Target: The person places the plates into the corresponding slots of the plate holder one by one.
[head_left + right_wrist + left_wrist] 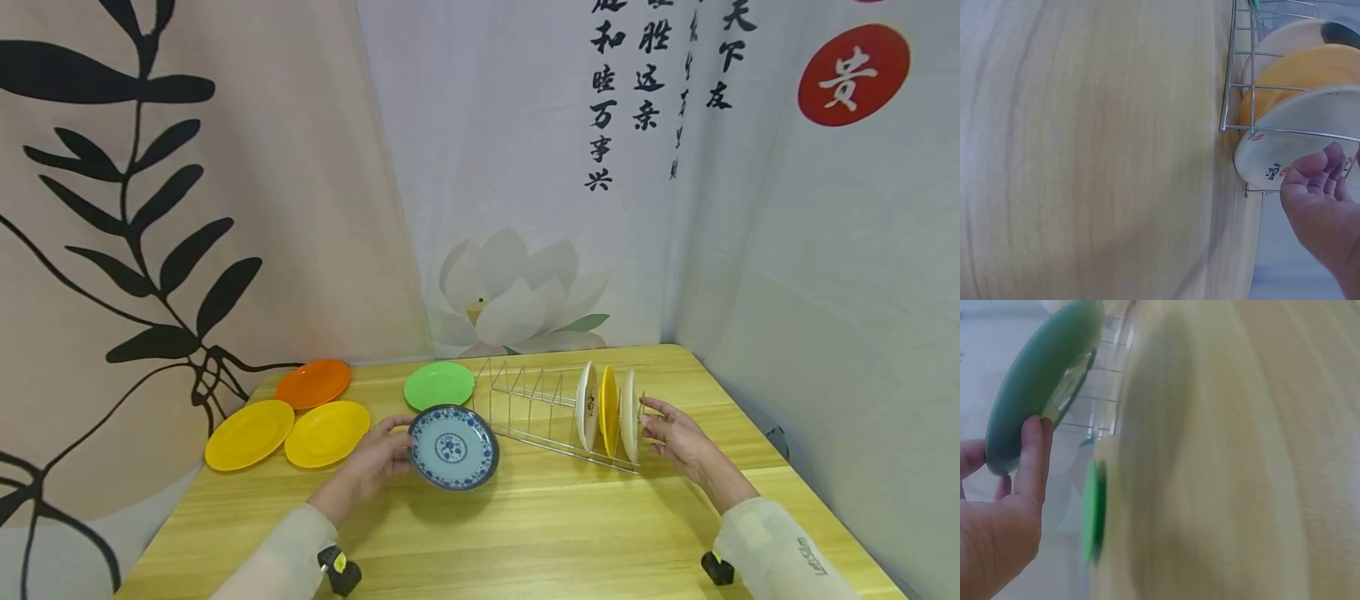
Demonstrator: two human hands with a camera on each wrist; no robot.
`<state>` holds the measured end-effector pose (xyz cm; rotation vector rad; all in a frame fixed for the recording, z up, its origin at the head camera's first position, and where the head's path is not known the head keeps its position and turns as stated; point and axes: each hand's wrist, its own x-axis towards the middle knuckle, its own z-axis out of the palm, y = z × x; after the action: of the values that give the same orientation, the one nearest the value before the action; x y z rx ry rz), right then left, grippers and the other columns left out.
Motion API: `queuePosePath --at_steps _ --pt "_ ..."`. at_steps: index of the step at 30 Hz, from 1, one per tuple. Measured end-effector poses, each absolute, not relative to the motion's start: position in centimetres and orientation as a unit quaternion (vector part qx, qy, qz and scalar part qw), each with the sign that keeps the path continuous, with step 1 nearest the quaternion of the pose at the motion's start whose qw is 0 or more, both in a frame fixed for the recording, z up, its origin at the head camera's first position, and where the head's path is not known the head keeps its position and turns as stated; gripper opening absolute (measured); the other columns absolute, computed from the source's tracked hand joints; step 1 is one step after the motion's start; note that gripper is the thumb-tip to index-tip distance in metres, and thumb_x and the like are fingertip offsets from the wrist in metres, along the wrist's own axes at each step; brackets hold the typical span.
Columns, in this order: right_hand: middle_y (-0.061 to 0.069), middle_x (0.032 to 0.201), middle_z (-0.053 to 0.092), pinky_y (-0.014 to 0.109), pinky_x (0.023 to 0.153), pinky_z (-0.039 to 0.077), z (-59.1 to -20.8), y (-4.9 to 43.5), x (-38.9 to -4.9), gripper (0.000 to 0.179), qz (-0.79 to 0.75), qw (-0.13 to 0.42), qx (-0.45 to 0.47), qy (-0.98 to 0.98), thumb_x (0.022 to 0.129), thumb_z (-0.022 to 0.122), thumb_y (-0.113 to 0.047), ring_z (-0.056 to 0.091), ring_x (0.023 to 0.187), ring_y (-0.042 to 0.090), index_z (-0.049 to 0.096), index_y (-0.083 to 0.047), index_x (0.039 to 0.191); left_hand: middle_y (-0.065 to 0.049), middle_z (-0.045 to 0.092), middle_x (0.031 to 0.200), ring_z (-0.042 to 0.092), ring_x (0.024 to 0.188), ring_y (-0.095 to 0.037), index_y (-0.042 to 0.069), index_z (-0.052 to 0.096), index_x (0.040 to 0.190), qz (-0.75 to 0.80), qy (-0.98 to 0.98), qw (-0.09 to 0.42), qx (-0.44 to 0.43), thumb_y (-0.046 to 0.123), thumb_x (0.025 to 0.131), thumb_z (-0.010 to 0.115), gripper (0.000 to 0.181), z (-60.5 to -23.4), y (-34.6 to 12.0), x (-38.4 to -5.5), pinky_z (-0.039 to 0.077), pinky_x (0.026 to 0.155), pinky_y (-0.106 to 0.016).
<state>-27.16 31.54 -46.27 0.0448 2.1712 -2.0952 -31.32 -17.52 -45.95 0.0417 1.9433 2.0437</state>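
Left hand (386, 454) grips the blue-and-white floral plate (453, 454), six o'clock from the green plate (440, 384); right hand (677, 437) curls at three o'clock of the wire dish rack (534, 397), whether gripping I cannot tell.

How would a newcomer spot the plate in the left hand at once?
On the wooden table, find the wire dish rack. By its left end, in front of the green plate, the left hand holds a blue-and-white plate above the table. Its dark rim and blue floral pattern set it apart from the plain green plate, yellow plates and orange plate.
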Motion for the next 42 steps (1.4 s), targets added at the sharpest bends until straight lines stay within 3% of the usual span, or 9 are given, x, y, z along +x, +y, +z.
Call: queuePosePath --at_steps 15,31,42 --pt "-0.003 0.105 0.049 0.029 0.076 0.047 -46.3 31.6 -27.3 0.064 -0.691 0.066 0.016 0.719 0.106 0.047 -0.018 0.051 0.092 0.012 0.011 0.001 0.156 -0.011 0.06 0.108 0.067 0.079 -0.017 0.005 0.039 0.141 0.764 0.638 0.097 0.001 0.008 0.098 0.059 0.047 -42.7 -16.6 -33.3 0.059 0.079 -0.029" --pt "-0.004 0.097 0.051 0.029 0.076 0.047 -46.6 31.6 -27.4 0.065 -0.692 0.065 0.014 0.719 0.106 0.047 -0.019 0.052 0.091 0.012 0.01 0.0 0.156 -0.012 0.06 0.107 0.067 0.081 -0.02 0.005 0.04 0.14 0.805 0.588 0.07 0.037 0.005 0.098 0.061 0.047 -40.9 -12.8 -34.7 0.059 0.081 -0.031" --pt "-0.002 0.102 0.05 0.029 0.077 0.048 -46.6 31.6 -27.3 0.062 -0.691 0.061 0.019 0.72 0.106 0.047 -0.018 0.052 0.093 0.014 0.014 0.0 0.156 -0.014 0.062 0.108 0.069 0.083 -0.021 0.004 0.044 0.14 0.817 0.572 0.056 0.038 0.002 0.096 0.062 0.048 -39.8 -10.5 -35.1 0.059 0.083 -0.034"
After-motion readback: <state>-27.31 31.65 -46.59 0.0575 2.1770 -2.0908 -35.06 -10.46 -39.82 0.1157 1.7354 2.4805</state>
